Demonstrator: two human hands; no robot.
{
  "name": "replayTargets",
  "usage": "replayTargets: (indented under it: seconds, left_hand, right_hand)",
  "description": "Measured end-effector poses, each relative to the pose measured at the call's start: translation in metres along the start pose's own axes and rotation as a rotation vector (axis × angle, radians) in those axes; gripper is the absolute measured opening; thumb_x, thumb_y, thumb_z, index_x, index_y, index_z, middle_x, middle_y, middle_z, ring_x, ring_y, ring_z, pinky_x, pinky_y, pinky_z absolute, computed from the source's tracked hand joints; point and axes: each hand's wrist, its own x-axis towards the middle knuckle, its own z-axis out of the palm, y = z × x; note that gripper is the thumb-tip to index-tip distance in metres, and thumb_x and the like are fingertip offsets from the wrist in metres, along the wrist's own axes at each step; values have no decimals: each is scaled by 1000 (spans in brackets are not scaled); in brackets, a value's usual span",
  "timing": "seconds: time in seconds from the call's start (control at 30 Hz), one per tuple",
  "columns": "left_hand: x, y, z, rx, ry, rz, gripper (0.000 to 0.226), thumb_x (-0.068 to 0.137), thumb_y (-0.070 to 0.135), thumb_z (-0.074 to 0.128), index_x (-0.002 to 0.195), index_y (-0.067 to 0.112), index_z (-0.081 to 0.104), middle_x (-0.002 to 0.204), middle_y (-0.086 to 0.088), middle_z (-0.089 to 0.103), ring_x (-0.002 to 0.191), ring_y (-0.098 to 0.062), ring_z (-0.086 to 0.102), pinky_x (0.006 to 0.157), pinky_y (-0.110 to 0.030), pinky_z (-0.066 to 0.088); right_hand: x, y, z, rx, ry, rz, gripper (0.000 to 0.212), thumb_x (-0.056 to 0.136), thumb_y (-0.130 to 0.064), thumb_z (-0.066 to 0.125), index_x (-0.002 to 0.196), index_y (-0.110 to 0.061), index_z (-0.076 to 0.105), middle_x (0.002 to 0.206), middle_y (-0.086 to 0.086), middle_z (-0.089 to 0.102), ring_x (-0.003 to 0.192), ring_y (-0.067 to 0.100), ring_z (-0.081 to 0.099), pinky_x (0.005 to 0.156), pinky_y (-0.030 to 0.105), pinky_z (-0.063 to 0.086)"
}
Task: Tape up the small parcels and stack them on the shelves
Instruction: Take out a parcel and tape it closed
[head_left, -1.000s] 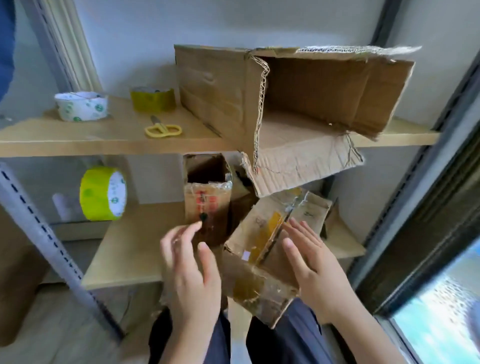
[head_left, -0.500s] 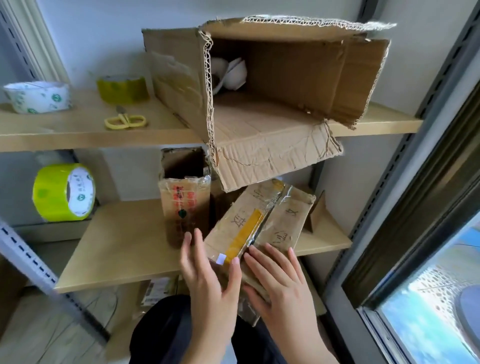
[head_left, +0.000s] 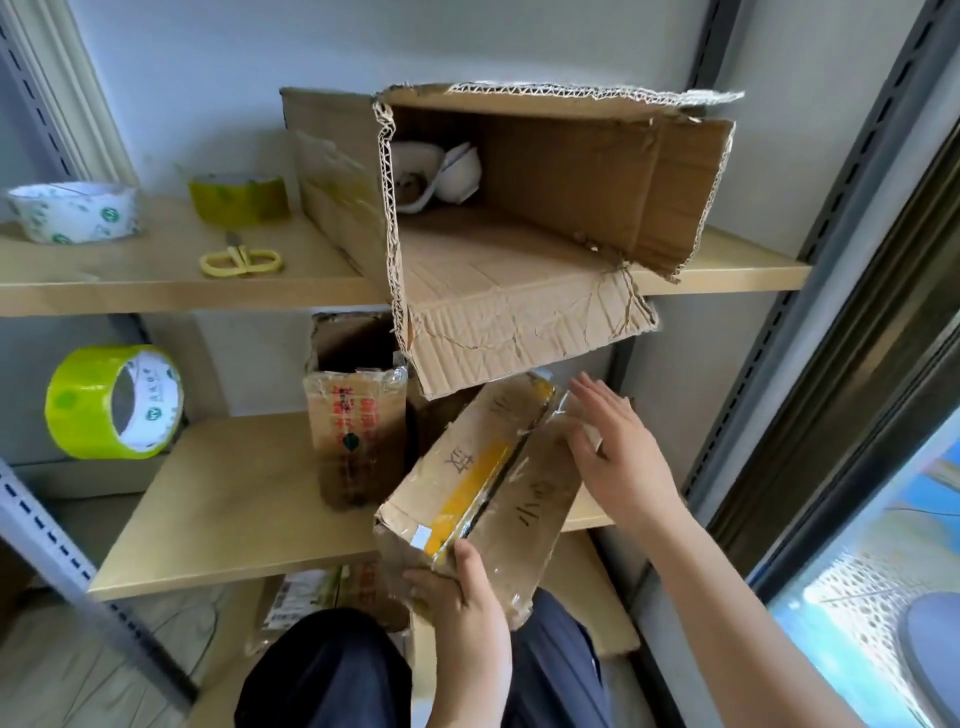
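A small brown parcel (head_left: 483, 483) with yellow tape along its top seam lies tilted over the front edge of the lower shelf (head_left: 218, 519). My left hand (head_left: 457, 592) grips its near end, thumb on top. My right hand (head_left: 613, 452) lies flat with straight fingers against the parcel's far right side. Behind it an open small parcel (head_left: 356, 415) with red print stands upright on the lower shelf. A yellow-green tape roll (head_left: 111, 402) sits at the left, beside that shelf.
A large torn open carton (head_left: 519, 234) lies on its side on the upper shelf (head_left: 156, 280), overhanging the parcels. Two tape rolls, white (head_left: 72, 210) and olive-yellow (head_left: 239, 200), and yellow scissors (head_left: 241, 260) lie there too. A window frame stands at the right. More packages lie below.
My left hand has shifted to the parcel's near end and gripped it. My right hand has moved up to its far right side. The parcel lies further onto the shelf.
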Motion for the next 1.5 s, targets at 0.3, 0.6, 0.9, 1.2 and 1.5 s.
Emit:
replayTargets:
  seconds: [0.3,0.6,0.9,1.2,1.5]
  left_hand:
    - [10,-33,-67,73,-77,27,51,104,43,36,153,34,28,145,11,41,141,-16,36,87,-13,23]
    - [44,1,-93,-188,-211,-174,14,94,9,61,104,2,65,83,-16,70,81,-31,65,75,-38,49]
    - [81,-66,-159,-397,-71,-227,104,39,85,80,129,36,63,133,-1,64,123,-28,60,106,-54,43]
    - [43,-27,-173,-65,-77,163,59,93,41,61,146,51,36,153,5,43,137,-18,44,113,-42,35]
    - [47,71,-83,861,-632,786,68,95,54,55,153,50,21,155,31,13,144,8,13,123,-34,19]
  right_hand:
    - [45,2,27,-144,-186,82,52,103,-48,40,146,-20,46,124,9,67,108,28,64,82,36,51]
    - [13,4,8,-17,-354,354,58,101,-58,30,94,-12,64,87,4,65,75,17,58,62,27,41]
    - [-98,-23,22,701,-303,279,55,94,-45,53,147,-36,42,131,-24,60,119,-12,53,94,10,44]
    - [-107,-20,42,638,-264,234,50,101,-42,37,150,-41,29,137,-40,39,116,-31,37,94,-4,31]
    - [-113,-7,76,403,-94,250,52,95,-70,32,142,-51,45,137,-23,57,128,-2,49,105,31,44]
